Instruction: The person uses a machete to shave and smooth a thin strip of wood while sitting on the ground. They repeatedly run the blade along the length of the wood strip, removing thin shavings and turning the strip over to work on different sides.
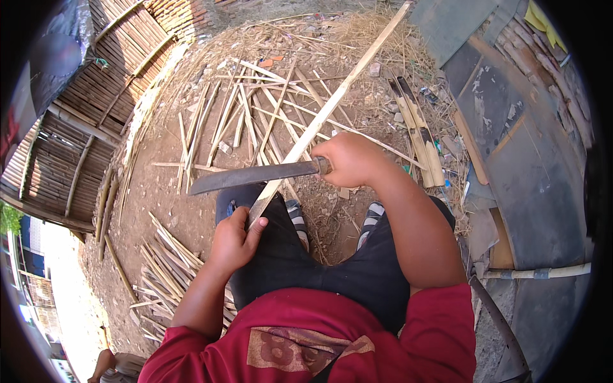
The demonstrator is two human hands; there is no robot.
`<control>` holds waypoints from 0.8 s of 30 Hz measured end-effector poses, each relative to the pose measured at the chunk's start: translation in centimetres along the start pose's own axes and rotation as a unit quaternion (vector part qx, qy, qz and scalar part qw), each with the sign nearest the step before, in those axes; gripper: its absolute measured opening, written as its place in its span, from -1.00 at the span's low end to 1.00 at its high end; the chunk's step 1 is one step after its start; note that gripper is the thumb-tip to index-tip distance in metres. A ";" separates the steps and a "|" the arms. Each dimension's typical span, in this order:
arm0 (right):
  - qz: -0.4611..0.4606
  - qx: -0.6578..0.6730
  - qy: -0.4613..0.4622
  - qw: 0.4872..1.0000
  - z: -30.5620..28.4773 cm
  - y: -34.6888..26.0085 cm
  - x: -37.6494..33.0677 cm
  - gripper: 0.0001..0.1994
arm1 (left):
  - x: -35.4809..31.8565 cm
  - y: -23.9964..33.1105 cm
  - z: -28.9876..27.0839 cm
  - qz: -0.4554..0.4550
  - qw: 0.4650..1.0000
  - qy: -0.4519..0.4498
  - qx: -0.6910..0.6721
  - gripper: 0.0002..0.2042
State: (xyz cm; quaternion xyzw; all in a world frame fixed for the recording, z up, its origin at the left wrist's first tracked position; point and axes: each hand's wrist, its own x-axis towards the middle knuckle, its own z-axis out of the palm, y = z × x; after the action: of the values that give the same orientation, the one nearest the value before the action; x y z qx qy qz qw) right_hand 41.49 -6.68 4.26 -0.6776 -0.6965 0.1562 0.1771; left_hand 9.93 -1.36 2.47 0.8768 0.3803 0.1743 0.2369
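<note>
My left hand (pixel 237 237) is closed round the near end of a long, pale bamboo strip (pixel 332 104), just above my left thigh. From there the strip slants away to the far right, over the ground. In my right hand (pixel 348 159) is the handle of a machete (pixel 255 176) with a dark, broad blade. The blade points left and lies across the strip, a little beyond my left hand. Whether its edge touches or cuts into the strip, I cannot tell.
Loose split strips (pixel 255 115) lie scattered on the dirt ahead, and a pile of strips (pixel 167 268) is at my left. Two split bamboo halves (pixel 416 131) rest at the right. Dark sheets (pixel 523 172) stand beyond them. A woven bamboo wall (pixel 128 57) is at the far left.
</note>
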 end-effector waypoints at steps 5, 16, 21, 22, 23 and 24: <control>0.067 0.074 0.043 0.994 -0.9 3.4 -0.6 -0.67 | 0.7 0.3 -0.7 -0.023 0.999 0.001 0.022 -0.62; 0.152 0.082 0.069 0.983 -2.5 5.4 -0.4 -0.54 | 0.1 -0.2 -1.1 -0.008 1.000 -0.006 0.027 -0.60; 0.021 -0.027 0.014 0.999 -1.3 -0.6 -0.8 -0.69 | -0.6 -0.3 -0.5 0.001 1.000 0.001 0.011 -0.61; -0.017 -0.063 0.010 0.998 -1.4 -1.0 -0.9 -0.71 | -0.7 -0.3 -0.5 0.000 1.000 0.004 0.018 -0.61; 0.034 -0.008 -0.022 0.999 -2.0 -0.3 -0.8 -0.65 | -0.9 -0.3 -0.6 -0.002 1.000 0.007 0.026 -0.61; 0.083 0.026 0.017 0.996 -2.5 1.5 -0.9 -0.65 | -0.8 -0.2 -0.7 0.001 0.999 0.011 0.032 -0.61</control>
State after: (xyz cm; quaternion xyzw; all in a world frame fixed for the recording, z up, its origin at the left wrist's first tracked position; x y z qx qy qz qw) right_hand 43.97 -7.61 5.77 -0.7312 -0.6301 0.1766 0.1927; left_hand 8.90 -1.64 2.84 0.8823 0.3873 0.1725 0.2043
